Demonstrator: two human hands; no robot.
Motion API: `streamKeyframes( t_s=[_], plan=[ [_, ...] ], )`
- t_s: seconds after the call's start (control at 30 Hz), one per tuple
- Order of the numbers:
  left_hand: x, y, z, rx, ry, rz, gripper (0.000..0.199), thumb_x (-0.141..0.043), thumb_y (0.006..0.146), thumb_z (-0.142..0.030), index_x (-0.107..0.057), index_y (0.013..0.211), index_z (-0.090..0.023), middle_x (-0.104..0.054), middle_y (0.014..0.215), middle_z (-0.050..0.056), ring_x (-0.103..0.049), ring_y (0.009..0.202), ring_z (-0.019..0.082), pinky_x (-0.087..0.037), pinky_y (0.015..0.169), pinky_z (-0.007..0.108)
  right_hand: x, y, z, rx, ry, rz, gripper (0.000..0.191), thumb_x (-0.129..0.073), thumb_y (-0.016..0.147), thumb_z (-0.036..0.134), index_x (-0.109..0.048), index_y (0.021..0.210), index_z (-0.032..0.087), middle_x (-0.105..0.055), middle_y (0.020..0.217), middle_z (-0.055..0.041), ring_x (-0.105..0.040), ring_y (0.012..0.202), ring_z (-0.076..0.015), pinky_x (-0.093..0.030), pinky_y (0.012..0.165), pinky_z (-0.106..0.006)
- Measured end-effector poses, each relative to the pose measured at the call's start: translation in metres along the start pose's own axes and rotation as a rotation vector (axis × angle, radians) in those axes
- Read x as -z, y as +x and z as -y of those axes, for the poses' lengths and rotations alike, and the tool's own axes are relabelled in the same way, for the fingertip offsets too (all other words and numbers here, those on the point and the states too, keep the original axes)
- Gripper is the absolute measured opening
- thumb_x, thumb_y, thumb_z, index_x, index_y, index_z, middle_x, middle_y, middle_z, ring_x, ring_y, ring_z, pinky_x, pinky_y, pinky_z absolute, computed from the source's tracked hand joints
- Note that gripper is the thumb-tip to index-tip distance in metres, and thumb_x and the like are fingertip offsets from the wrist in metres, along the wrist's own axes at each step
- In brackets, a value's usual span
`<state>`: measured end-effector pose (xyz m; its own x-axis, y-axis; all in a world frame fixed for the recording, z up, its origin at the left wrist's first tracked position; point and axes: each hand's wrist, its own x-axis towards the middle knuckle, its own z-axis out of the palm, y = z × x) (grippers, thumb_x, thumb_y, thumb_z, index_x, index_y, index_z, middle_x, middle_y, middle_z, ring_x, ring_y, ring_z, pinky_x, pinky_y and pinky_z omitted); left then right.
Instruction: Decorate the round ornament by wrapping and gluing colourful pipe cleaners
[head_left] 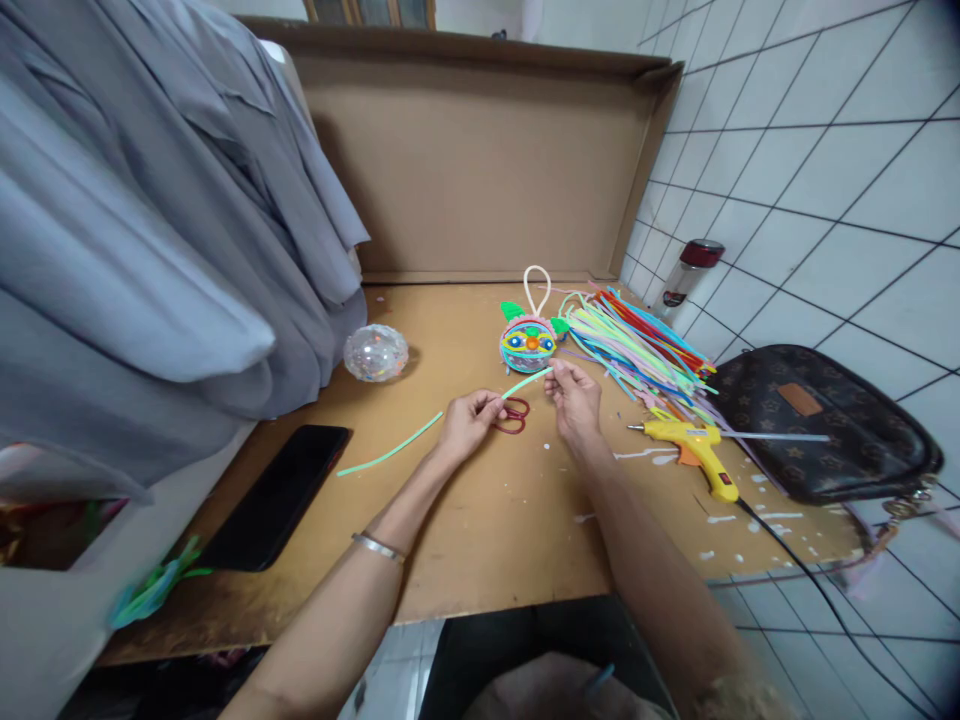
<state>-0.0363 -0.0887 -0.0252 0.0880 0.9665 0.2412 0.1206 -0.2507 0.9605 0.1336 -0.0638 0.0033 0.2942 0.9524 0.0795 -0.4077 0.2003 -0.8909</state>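
Observation:
A light green pipe cleaner (527, 382) is stretched between my two hands above the table. My left hand (469, 428) pinches it near the middle, and its loose end trails out to the left. My right hand (576, 402) is closed on the other end. Under and between the hands lie red-handled scissors (514, 424), their blades hidden by my left hand. Just beyond the hands stands a colourful decorated ball (529, 343) with green ears, blue eyes, an orange nose and a cream loop on top. A clear ball (376, 353) with coloured specks sits to the left.
Pipe cleaners of many colours (637, 350) lie heaped at the right. Near them are a yellow glue gun (694, 445) with a cord, a brown bag (817, 425) and a bottle (686, 275). A black phone (277, 495) lies left; grey cloth (150, 220) hangs beside it. Cardboard (487, 170) stands behind.

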Motion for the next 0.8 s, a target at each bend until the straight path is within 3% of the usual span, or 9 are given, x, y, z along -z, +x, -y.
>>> streamKeyframes(
  t_s=[0.1, 0.2, 0.37, 0.5, 0.67, 0.73, 0.8],
  plan=[
    [0.002, -0.002, -0.003, -0.167, 0.193, -0.107, 0.021, -0.068, 0.083, -0.036, -0.072, 0.093, -0.019, -0.076, 0.089, 0.011, -0.069, 0.081, 0.023, -0.05, 0.077, 0.036, -0.003, -0.003, -0.001, 0.003, -0.058, 0.033, 0.036, -0.079, 0.058, 0.048, -0.067, 0.072, 0.018, -0.063, 0.058, 0.0045, -0.052, 0.051, -0.0072, -0.042, 0.053, -0.022],
    [0.001, -0.007, -0.009, -0.322, 0.416, -0.203, 0.024, -0.068, 0.085, -0.034, -0.069, 0.106, -0.021, -0.076, 0.103, 0.01, -0.069, 0.099, 0.026, -0.048, 0.094, 0.043, -0.007, -0.008, -0.006, 0.027, -0.148, 0.076, 0.035, -0.077, 0.061, 0.05, -0.065, 0.067, 0.019, -0.062, 0.056, 0.0038, -0.052, 0.05, -0.0085, -0.041, 0.051, -0.022],
    [-0.006, -0.011, -0.008, -0.443, 0.551, -0.153, 0.02, -0.058, 0.091, -0.031, -0.067, 0.104, -0.019, -0.076, 0.097, 0.009, -0.07, 0.091, 0.021, -0.052, 0.086, 0.035, -0.018, -0.023, -0.02, -0.031, -0.201, 0.171, 0.034, -0.073, 0.063, 0.052, -0.063, 0.062, 0.019, -0.061, 0.054, 0.0025, -0.052, 0.049, -0.0099, -0.042, 0.051, -0.024],
    [-0.009, -0.011, -0.004, -0.437, 0.488, -0.172, 0.017, -0.054, 0.092, -0.028, -0.067, 0.094, -0.018, -0.075, 0.089, 0.009, -0.07, 0.078, 0.018, -0.055, 0.074, 0.029, -0.024, -0.034, -0.028, -0.016, -0.229, 0.141, 0.029, -0.07, 0.064, 0.047, -0.062, 0.061, 0.02, -0.059, 0.053, 0.0038, -0.051, 0.051, -0.0106, -0.044, 0.055, -0.025],
    [-0.007, -0.011, -0.007, -0.377, 0.442, -0.152, 0.016, -0.055, 0.089, -0.029, -0.068, 0.085, -0.019, -0.075, 0.082, 0.007, -0.069, 0.073, 0.017, -0.054, 0.073, 0.028, -0.025, -0.035, -0.027, 0.001, -0.361, 0.138, 0.028, -0.061, 0.074, 0.046, -0.058, 0.061, 0.021, -0.056, 0.055, 0.004, -0.052, 0.056, -0.0125, -0.044, 0.059, -0.026],
    [-0.007, -0.011, -0.009, -0.332, 0.4, -0.157, 0.015, -0.058, 0.087, -0.03, -0.068, 0.083, -0.019, -0.074, 0.079, 0.006, -0.068, 0.071, 0.018, -0.054, 0.072, 0.028, -0.015, -0.039, -0.015, 0.144, -0.519, 0.12, 0.03, -0.055, 0.082, 0.045, -0.059, 0.064, 0.021, -0.059, 0.063, 0.0019, -0.054, 0.062, -0.0136, -0.044, 0.065, -0.027],
    [-0.008, -0.013, -0.011, -0.281, 0.347, -0.185, 0.013, -0.062, 0.085, -0.031, -0.068, 0.082, -0.02, -0.074, 0.077, 0.006, -0.068, 0.071, 0.018, -0.053, 0.071, 0.028, 0.005, -0.047, 0.005, 0.379, -0.758, 0.082, 0.032, -0.049, 0.091, 0.044, -0.064, 0.075, 0.021, -0.064, 0.079, -0.0023, -0.058, 0.075, -0.0163, -0.044, 0.075, -0.03]
  ],
)
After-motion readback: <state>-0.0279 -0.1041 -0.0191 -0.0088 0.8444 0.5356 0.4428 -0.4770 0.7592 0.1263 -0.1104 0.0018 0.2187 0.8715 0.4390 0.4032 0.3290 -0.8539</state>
